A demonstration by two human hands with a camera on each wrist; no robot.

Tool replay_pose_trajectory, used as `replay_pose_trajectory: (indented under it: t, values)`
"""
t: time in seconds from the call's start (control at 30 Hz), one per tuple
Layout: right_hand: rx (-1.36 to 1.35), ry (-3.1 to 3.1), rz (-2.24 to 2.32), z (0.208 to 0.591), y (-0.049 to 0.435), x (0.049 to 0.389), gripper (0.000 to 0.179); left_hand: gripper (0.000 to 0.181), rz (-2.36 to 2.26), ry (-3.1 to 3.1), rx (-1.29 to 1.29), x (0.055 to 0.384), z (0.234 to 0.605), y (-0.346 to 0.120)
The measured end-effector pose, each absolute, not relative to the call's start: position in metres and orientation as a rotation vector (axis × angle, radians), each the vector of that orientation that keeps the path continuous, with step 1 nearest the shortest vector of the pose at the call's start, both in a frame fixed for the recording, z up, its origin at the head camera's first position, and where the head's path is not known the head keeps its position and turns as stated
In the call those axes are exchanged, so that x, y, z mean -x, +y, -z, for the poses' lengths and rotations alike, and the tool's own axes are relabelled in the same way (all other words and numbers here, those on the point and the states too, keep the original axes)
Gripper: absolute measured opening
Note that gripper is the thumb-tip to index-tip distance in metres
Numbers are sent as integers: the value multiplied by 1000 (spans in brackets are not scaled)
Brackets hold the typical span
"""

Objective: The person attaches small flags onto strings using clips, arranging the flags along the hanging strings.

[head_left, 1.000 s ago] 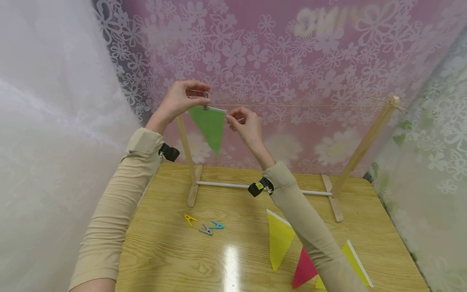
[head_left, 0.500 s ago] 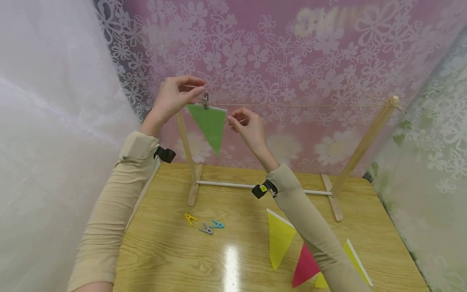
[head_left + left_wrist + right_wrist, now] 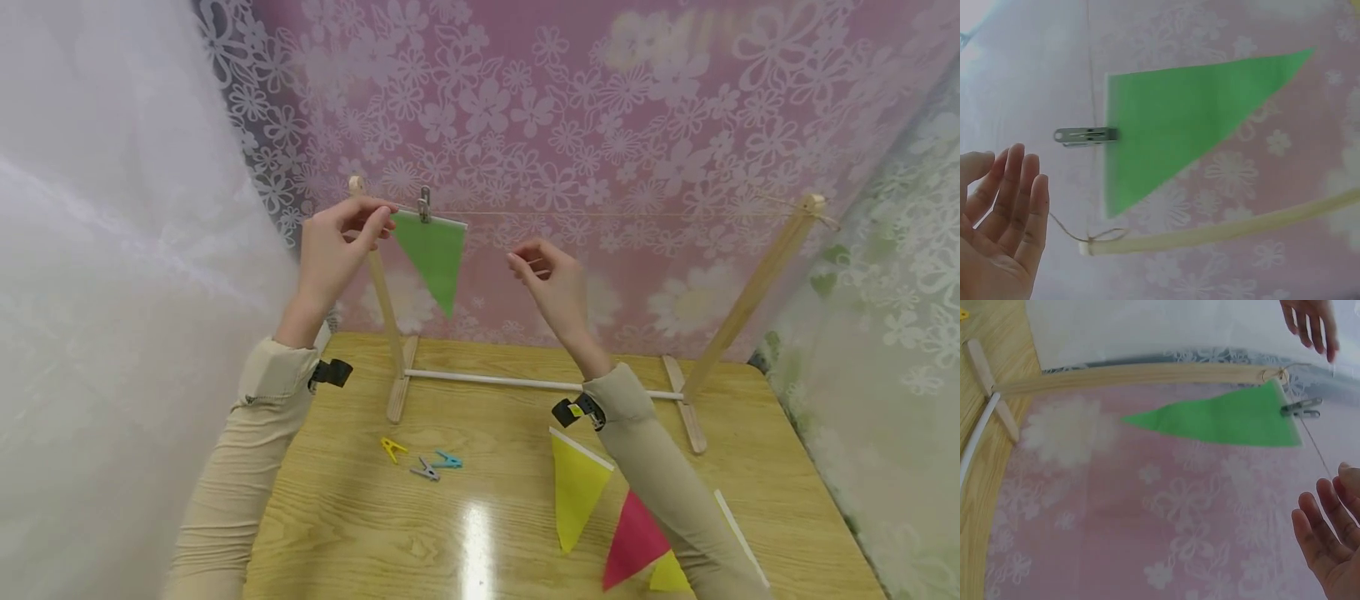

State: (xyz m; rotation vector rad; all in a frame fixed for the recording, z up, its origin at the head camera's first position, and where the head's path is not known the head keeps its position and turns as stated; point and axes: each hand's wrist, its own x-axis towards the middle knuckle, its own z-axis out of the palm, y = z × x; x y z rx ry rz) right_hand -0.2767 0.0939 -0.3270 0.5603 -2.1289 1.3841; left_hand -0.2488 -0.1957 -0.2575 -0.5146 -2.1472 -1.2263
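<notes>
A green triangular pennant (image 3: 435,258) with a white top edge hangs point-down from a thin string (image 3: 600,215). A grey clothespin (image 3: 425,204) grips its top edge at the string. My left hand (image 3: 333,254) is just left of the pennant, fingers loosely bent, and the left wrist view shows nothing between them. To the pennant's right, my right hand (image 3: 551,279) hangs apart from it with relaxed fingers and an empty palm in the right wrist view. In the left wrist view the clothespin (image 3: 1085,135) sits near the middle of the white edge.
The string runs between two wooden posts (image 3: 757,300), joined low down by a white rod (image 3: 487,380). On the table (image 3: 337,517) lie yellow (image 3: 392,450), grey (image 3: 425,471) and blue clothespins (image 3: 448,459). Yellow (image 3: 577,492) and pink pennants (image 3: 633,542) lie at the right, partly under my right sleeve.
My left hand has let go of the grey clothespin and moved left and down. My right hand has drawn away from the pennant's corner, to the right and down. The pennant stays hanging.
</notes>
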Motion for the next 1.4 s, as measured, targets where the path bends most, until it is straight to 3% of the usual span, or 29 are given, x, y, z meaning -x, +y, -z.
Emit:
replay_pose_trajectory:
  t: [0.63,1.0,1.4]
  values:
    - [-350,-2265,-1307,419,195,257,18,26,1235,-2430,262,236,431,-222]
    - [-290,-2567,-1136,502,241,229,19,18,1138,-2662,267,212,526,-236]
    - [-235,-2808,-1061,574,267,195,21,23,1098,-2999,409,192,573,-247]
